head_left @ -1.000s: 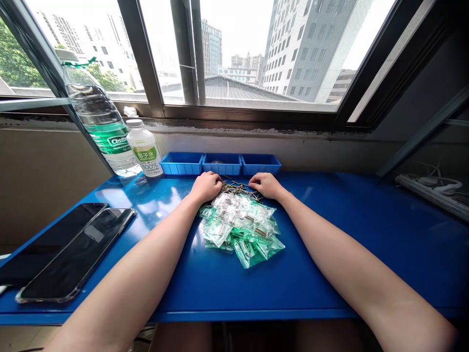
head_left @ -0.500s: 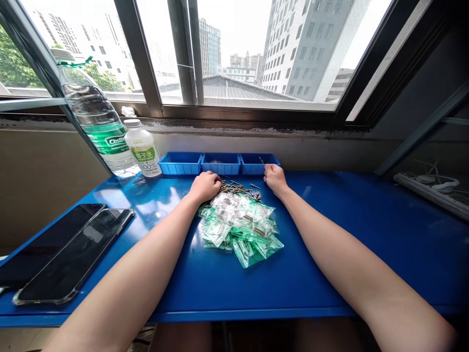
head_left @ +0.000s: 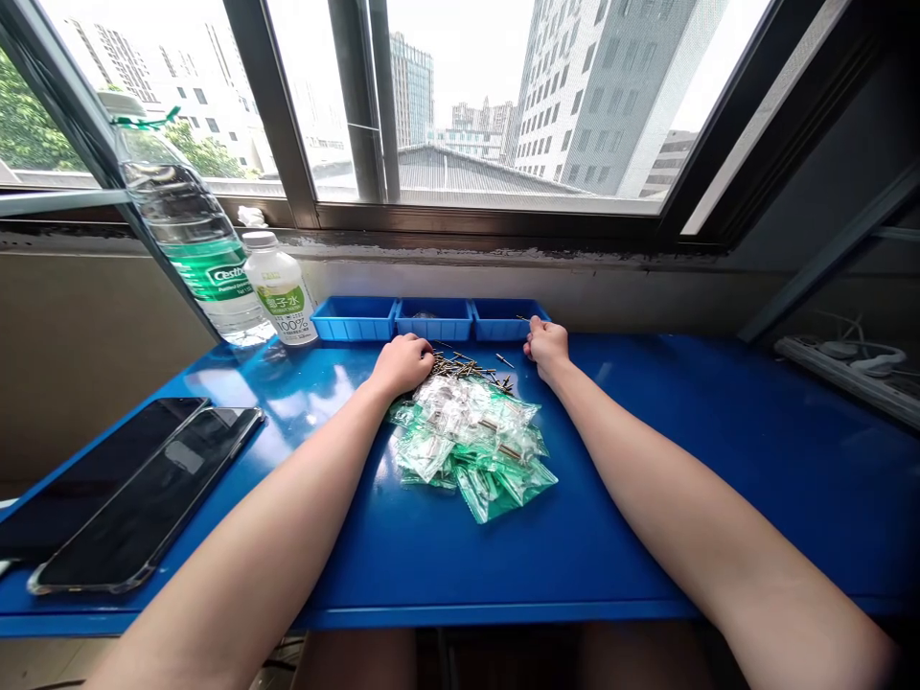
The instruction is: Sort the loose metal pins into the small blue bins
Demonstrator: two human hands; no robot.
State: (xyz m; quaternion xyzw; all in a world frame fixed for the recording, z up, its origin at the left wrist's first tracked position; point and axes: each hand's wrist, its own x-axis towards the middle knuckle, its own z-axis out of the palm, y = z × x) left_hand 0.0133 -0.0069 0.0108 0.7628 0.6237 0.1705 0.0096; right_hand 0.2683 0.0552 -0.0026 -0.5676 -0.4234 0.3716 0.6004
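Observation:
My right hand [head_left: 547,347] is closed in a pinch beside the right-hand blue bin [head_left: 495,333]. From its fingertips a thin brass-coloured metal pin [head_left: 523,318] points left, over the bin's front. My left hand [head_left: 403,364] lies at the left edge of a pile of similar metal pins [head_left: 460,366], its fingers curled in; whatever they may hold is hidden. One loose pin [head_left: 505,360] lies apart, to the right of the pile. Clear and green plastic packets [head_left: 474,441], some with pins inside, overlap the near side of the pile.
Left of that bin stand a middle blue bin [head_left: 433,331] with something dark inside and a left blue bin [head_left: 352,331]. A white bottle [head_left: 284,297] and a large water bottle [head_left: 208,249] stand at the back left. Two phones [head_left: 144,508] lie on the blue table [head_left: 503,575].
My right hand has shifted slightly right and down, and the pin in it now lies more level. The loose pin beside the pile has turned. My left hand stays in place.

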